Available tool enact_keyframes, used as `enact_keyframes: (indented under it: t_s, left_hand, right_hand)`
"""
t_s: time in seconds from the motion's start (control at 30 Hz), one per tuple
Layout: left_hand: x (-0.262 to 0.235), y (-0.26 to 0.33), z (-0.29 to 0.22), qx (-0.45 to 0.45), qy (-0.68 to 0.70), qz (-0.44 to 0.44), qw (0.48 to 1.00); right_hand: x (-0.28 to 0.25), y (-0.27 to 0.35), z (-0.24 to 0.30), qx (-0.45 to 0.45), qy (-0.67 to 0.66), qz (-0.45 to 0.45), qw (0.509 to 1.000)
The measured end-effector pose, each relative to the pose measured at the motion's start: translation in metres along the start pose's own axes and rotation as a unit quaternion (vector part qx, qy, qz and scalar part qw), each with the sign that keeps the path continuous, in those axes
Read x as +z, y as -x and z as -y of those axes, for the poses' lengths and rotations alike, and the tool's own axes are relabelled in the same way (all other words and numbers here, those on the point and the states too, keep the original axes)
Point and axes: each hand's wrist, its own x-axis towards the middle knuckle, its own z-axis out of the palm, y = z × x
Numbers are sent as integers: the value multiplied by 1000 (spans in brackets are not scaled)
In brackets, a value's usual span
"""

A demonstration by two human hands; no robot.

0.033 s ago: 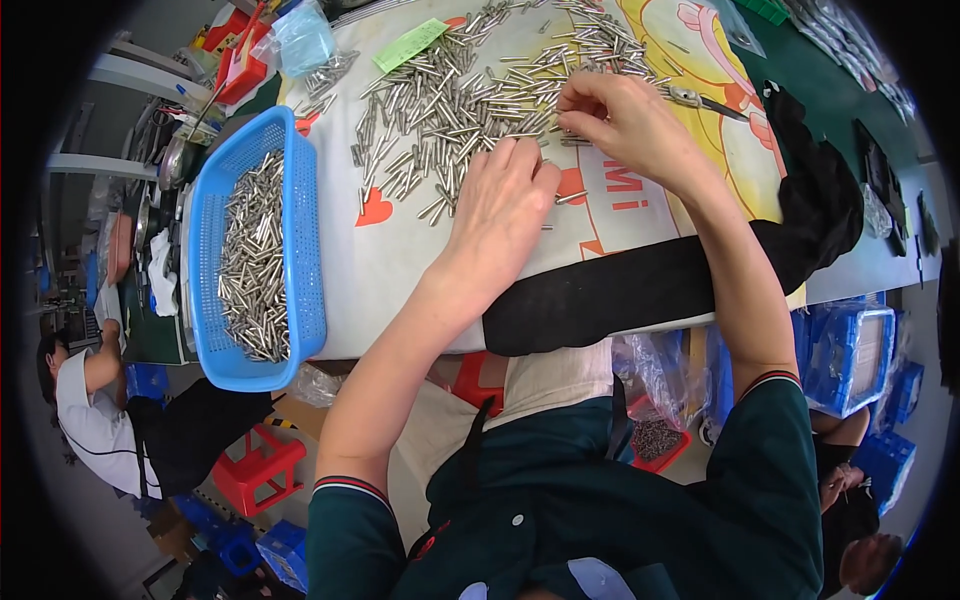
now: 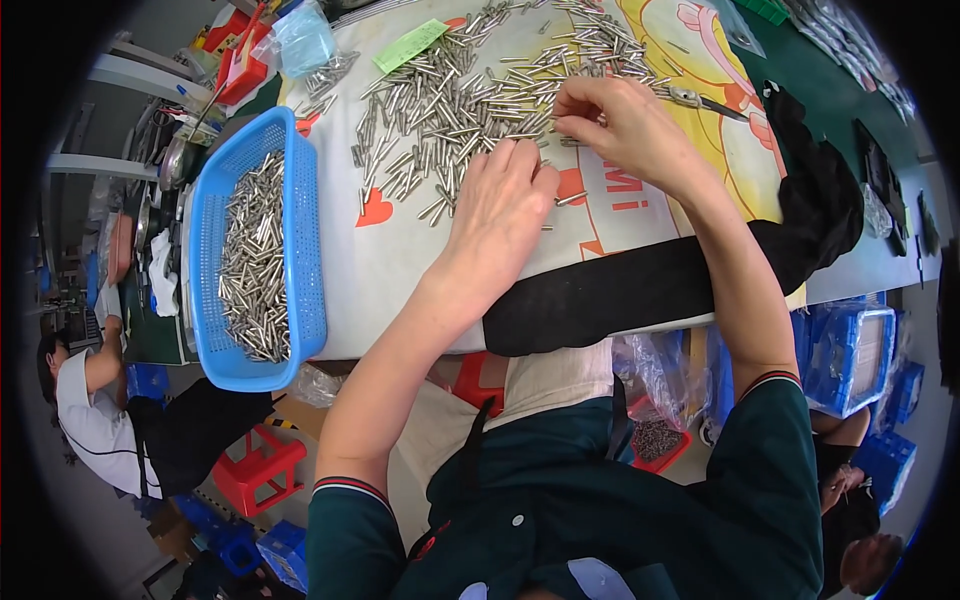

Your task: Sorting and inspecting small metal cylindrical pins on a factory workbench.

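Note:
Many small metal pins (image 2: 437, 110) lie in a loose heap on the printed table cover. At the near side of the heap, my left hand (image 2: 505, 200) rests with its fingers curled together and their tips down by the pins. What it may hold is hidden under the fingers. To its right, my right hand (image 2: 635, 125) hovers over the heap's right edge, thumb and forefinger brought close in a pinch. Anything between those tips is too small to make out. A blue plastic basket (image 2: 308, 215) full of similar pins stands left of my hands.
A black padded cloth roll (image 2: 620, 295) lies along the table's near edge. Beyond the pins is a green paper slip (image 2: 410, 46). A dark-handled tool (image 2: 715, 104) lies right of my right hand. A person (image 2: 95, 430) is at the far left, near a red stool (image 2: 255, 470).
My right hand has shifted very slightly, its fingertips a little lower and to the left. My left hand stays in place.

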Motion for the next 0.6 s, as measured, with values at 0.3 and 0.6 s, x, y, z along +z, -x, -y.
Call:
enact_keyframes:
  t_s: [0.3, 0.6]
  left_hand:
    - [-18, 15, 3, -31, 31, -13, 999]
    - [-32, 32, 14, -157, 108, -60, 980]
  right_hand:
    - [21, 10, 13, -128, 83, 58, 987]
    - [9, 9, 15, -124, 105, 126, 979]
